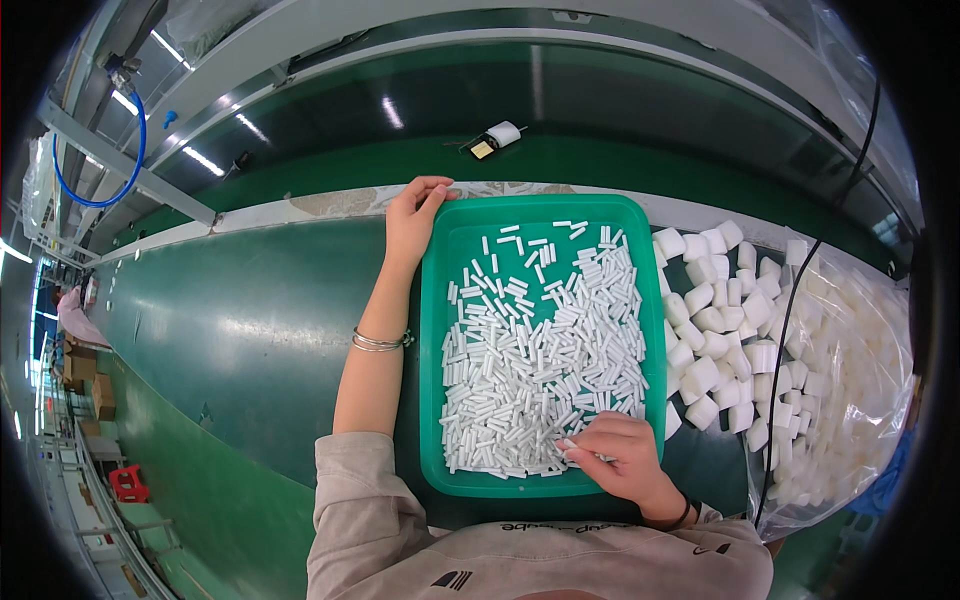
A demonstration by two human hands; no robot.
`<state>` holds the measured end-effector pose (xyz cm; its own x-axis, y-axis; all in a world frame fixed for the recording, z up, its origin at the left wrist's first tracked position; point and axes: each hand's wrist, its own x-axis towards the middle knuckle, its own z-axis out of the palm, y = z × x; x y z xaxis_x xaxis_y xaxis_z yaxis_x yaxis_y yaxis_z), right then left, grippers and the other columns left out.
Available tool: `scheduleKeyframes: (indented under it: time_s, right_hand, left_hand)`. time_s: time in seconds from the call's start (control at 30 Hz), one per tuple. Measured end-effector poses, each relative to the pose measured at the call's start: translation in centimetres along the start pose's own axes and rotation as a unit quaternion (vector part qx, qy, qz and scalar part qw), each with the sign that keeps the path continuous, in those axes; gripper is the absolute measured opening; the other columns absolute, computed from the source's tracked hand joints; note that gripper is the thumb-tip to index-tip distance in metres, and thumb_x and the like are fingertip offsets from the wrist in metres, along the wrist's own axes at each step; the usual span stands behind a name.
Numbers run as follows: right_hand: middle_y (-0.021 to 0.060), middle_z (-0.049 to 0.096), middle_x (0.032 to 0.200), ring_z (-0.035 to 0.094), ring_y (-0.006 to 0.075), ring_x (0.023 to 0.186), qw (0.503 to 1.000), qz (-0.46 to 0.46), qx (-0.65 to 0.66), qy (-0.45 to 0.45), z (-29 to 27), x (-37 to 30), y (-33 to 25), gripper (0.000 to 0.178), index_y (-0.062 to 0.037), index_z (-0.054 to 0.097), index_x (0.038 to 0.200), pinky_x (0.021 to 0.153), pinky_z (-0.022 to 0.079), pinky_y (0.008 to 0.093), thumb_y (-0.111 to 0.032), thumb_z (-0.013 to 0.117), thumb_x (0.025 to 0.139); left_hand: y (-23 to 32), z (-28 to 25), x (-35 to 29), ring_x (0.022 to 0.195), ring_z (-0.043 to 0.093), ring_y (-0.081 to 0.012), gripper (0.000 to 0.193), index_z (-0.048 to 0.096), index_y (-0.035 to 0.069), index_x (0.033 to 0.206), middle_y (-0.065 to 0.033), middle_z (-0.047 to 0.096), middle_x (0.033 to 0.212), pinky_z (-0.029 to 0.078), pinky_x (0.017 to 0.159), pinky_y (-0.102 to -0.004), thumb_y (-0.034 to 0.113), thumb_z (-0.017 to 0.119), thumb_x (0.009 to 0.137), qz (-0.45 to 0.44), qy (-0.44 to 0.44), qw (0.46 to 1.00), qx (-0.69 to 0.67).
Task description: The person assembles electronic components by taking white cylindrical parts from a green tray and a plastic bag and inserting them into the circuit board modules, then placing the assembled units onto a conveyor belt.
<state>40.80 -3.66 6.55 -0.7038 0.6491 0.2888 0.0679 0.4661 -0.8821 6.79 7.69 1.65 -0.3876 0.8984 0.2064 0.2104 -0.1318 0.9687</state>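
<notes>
A green rectangular tray (433, 330) lies on the table in front of me, with many short white cylindrical sticks (500, 400) spread in it. They heap thickly in the near and right parts and thin out toward the far left. My left hand (410, 222) is at the tray's far left corner, its fingers bent and its thumb against the rim. Over the near right part of the tray, my right hand (622, 455) pinches a white stick (567, 443) between thumb and fingertips.
Right of the tray lie many white blocky pieces (715, 320), beside a clear plastic bag (840, 380) full of more. A black cable (785, 350) hangs across the bag. Beyond the table edge, a small black-and-white device (495, 140) sits on the green conveyor belt (400, 155).
</notes>
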Motion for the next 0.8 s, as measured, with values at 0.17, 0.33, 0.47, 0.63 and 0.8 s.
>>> scheduleKeyframes:
  time_s: [0.17, 0.33, 0.47, 0.63, 0.8]
  right_hand:
    - [0.0066, 0.056, 0.067, 0.052, 0.0203, 0.059, 0.998, -0.031, -0.048, 0.009, -0.9, 0.0, 0.1, 0.013, -0.0037, 0.054, 0.056, 0.05, 0.04, 0.026, 0.0, 0.066, 0.06]
    - [0.0098, 0.056, 0.087, 0.051, 0.0175, 0.065, 0.996, -0.036, 0.045, 0.07, -0.3, 0.0, 0.3, 0.013, -0.0013, 0.052, 0.054, 0.05, 0.04, 0.0232, 0.002, 0.064, 0.059]
    - [0.0105, 0.057, 0.085, 0.052, 0.0137, 0.063, 0.991, 0.033, 0.085, 0.098, -0.3, -0.7, 0.7, 0.017, -0.0012, 0.05, 0.053, 0.052, 0.04, 0.0212, 0.003, 0.063, 0.062]
    - [0.011, 0.059, 0.085, 0.052, 0.0111, 0.062, 0.99, 0.052, 0.083, 0.099, -0.5, -0.9, 1.0, 0.019, -0.0018, 0.049, 0.056, 0.054, 0.04, 0.0198, 0.003, 0.066, 0.064]
    - [0.0104, 0.06, 0.088, 0.058, 0.0117, 0.073, 0.928, 0.168, 0.292, 0.161, 0.2, -0.3, -0.3, 0.011, -0.0001, 0.055, 0.075, 0.064, 0.045, 0.0218, 0.006, 0.063, 0.07]
  left_hand:
    - [-0.2, 0.0, 0.0, 0.083, 0.059, -0.0129, 0.017, 0.056, 0.0, 0.096, -0.0077, 0.062, 0.085, 0.043, 0.072, -0.0209, 0.01, 0.049, 0.085, 0.002, -0.001, 1.0, -0.007]
    - [-0.4, -0.2, 0.2, 0.082, 0.057, -0.0113, 0.018, 0.056, 0.001, 0.098, -0.0069, 0.061, 0.085, 0.043, 0.072, -0.02, 0.009, 0.047, 0.086, 0.006, -0.016, 1.0, 0.006]
    - [0.0, 0.0, 0.0, 0.082, 0.059, -0.0129, 0.016, 0.056, -0.001, 0.096, -0.0076, 0.062, 0.084, 0.043, 0.073, -0.0212, 0.008, 0.048, 0.085, 0.0, -0.004, 1.0, 0.001]
    - [0.0, 0.1, 0.1, 0.082, 0.059, -0.0127, 0.017, 0.056, 0.0, 0.096, -0.0074, 0.062, 0.084, 0.043, 0.072, -0.021, 0.008, 0.047, 0.085, 0.001, -0.005, 1.0, 0.009]
    - [-0.2, -0.1, 0.0, 0.081, 0.058, -0.0123, 0.018, 0.055, 0.0, 0.098, -0.0069, 0.062, 0.083, 0.042, 0.071, -0.0204, 0.007, 0.047, 0.085, -0.004, -0.007, 1.0, -0.011]
